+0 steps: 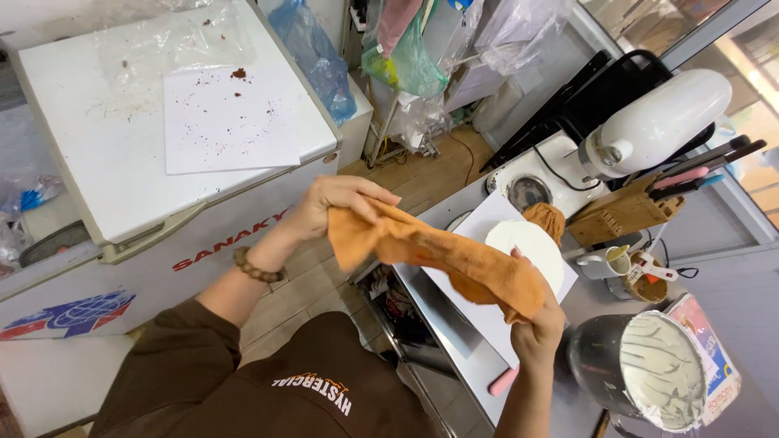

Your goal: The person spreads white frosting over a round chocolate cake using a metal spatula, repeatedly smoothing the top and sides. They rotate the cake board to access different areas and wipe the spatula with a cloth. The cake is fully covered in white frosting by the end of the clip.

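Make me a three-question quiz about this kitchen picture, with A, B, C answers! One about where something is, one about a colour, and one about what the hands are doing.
1. Where is the white stand mixer?
A. On the chest freezer
B. On the counter behind the wooden knife block
C. On the floor

2. What colour is the cloth?
A. Orange
B. Blue
C. White

3. How is the cloth held?
A. Folded flat on the counter
B. Hanging from a hook
C. Stretched between the left hand and the right hand

Answers:
1. B: the mixer stands at the far end of the counter, just past the knife block.
2. A: the cloth is orange all along.
3. C: each hand grips one end, above the counter edge.
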